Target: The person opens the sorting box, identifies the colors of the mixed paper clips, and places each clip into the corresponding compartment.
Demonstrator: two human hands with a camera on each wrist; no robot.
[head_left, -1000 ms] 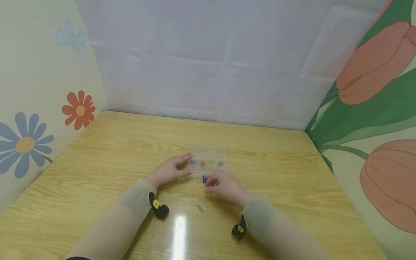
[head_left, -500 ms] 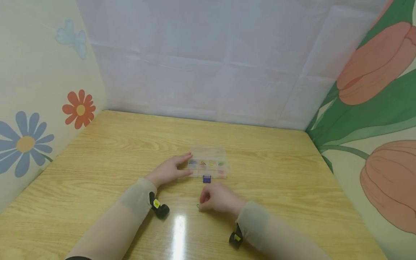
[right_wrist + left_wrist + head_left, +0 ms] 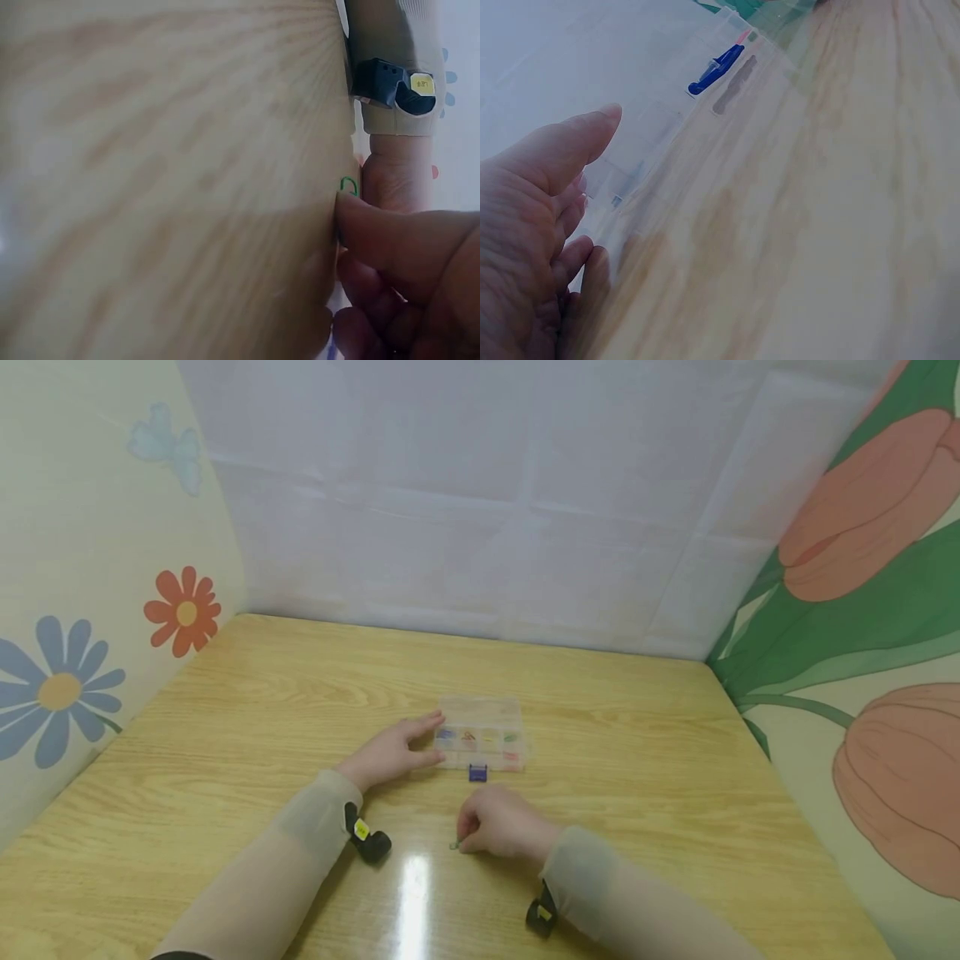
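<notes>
In the head view, my right hand (image 3: 504,823) is low over the table and pinches a green paper clip (image 3: 454,845) between thumb and index finger. The clip's looped end (image 3: 349,184) pokes out past the thumb in the right wrist view. Farther back lies a clear plastic compartment box (image 3: 468,761) with its lid raised at the back and a blue latch (image 3: 477,772) at its front. My left hand (image 3: 390,753) rests at the box's left side, thumb and fingers spread and fairly straight. Coloured clips sit in several compartments, among them blue, red (image 3: 468,737), yellow, green and pink.
The wood-grain table (image 3: 637,760) reaches back to a white cloth backdrop (image 3: 480,527). Flower-printed panels stand at the left (image 3: 60,560) and right (image 3: 900,635). Each wrist carries a small black camera.
My right hand has moved from the box's front latch toward me and taken the green paper clip that lay on the table. The left hand has stayed at the box.
</notes>
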